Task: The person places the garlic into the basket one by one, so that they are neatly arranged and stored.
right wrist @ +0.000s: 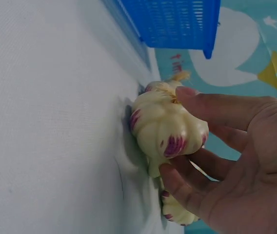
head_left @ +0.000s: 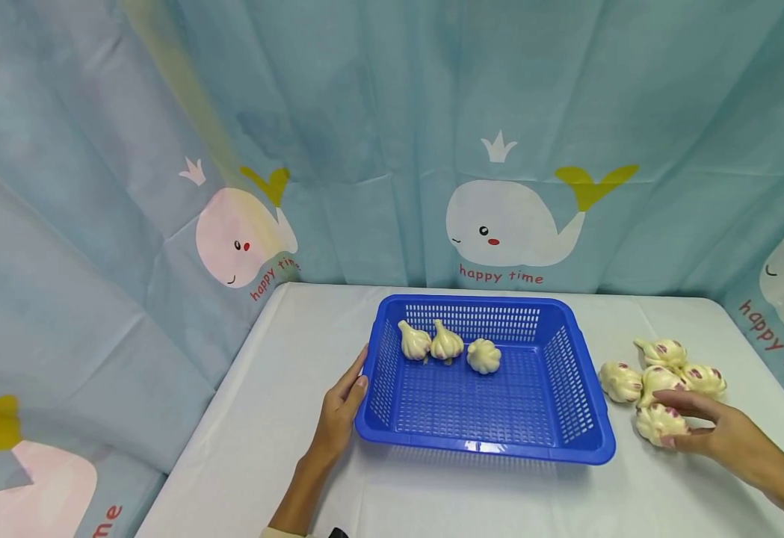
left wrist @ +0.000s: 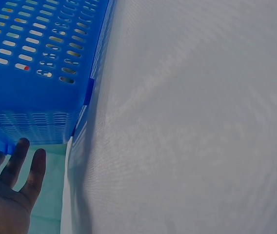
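Note:
A blue plastic basket [head_left: 479, 450] with slotted walls stands on the table; three garlic bulbs lie inside, among them a pale one [head_left: 483, 356] without visible purple. My left hand [head_left: 338, 418] rests against the basket's left side, its fingers fairly straight along the rim. In the left wrist view those fingers [left wrist: 37, 173] are spread beside the blue wall. Right of the basket, my right hand [head_left: 721, 433] holds a purple-marked garlic bulb [right wrist: 170, 124] between thumb and fingers, low over the table. More garlic bulbs [head_left: 703, 379] lie grouped just behind it.
A white cloth covers the table [head_left: 264, 418]. Behind it and at both sides hangs a blue-green curtain [head_left: 378, 149] printed with whales.

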Demonstrator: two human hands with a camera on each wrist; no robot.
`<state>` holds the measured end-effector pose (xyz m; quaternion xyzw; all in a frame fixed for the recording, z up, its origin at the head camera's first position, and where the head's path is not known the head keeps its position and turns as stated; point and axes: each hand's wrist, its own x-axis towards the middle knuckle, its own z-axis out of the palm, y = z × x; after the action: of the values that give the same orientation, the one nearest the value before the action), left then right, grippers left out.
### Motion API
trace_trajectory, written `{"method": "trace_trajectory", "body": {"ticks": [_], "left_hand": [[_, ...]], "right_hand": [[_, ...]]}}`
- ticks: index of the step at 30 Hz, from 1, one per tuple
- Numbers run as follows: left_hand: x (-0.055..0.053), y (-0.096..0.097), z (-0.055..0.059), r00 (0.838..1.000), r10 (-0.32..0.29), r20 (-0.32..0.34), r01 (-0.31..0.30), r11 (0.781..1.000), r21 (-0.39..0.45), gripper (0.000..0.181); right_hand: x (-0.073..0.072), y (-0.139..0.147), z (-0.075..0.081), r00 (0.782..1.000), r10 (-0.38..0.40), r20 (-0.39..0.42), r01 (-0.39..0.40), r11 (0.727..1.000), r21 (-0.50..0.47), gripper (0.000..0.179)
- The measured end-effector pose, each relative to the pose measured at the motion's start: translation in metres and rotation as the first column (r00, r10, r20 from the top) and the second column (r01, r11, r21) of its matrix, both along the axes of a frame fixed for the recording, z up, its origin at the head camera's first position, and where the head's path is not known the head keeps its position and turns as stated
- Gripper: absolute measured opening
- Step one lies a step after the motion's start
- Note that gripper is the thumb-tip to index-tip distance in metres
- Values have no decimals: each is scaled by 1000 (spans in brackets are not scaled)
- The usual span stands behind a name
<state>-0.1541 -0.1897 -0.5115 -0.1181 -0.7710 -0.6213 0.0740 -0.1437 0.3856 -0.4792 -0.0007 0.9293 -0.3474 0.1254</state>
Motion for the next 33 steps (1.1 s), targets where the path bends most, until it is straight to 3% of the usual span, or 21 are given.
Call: {"method": "trace_trajectory", "body": {"ticks": [7, 13, 19, 26, 33], "left_hand": [[0, 0, -1, 1000, 2, -5, -2, 1000, -7, 52], [0, 0, -1, 1000, -1, -4, 1, 1000, -4, 52], [0, 0, -1, 1000, -5, -6, 5, 1000, 1, 52], [1, 0, 0, 1000, -4, -2, 4, 1000, -2, 52], [1, 0, 0, 1000, -3, -3, 3, 1000, -1, 52]], "right_hand": [[4, 3, -9, 998, 40, -43, -44, 996, -81, 71], [7, 6, -20, 982, 81, -170, -113, 975, -191, 68], [3, 7, -25, 965, 99, -243, -125, 988, -93, 69], [1, -4, -7, 994, 43, -104, -35, 996, 78, 76], [2, -9, 1, 998, -14, -64, 20, 995, 94, 91]]}}
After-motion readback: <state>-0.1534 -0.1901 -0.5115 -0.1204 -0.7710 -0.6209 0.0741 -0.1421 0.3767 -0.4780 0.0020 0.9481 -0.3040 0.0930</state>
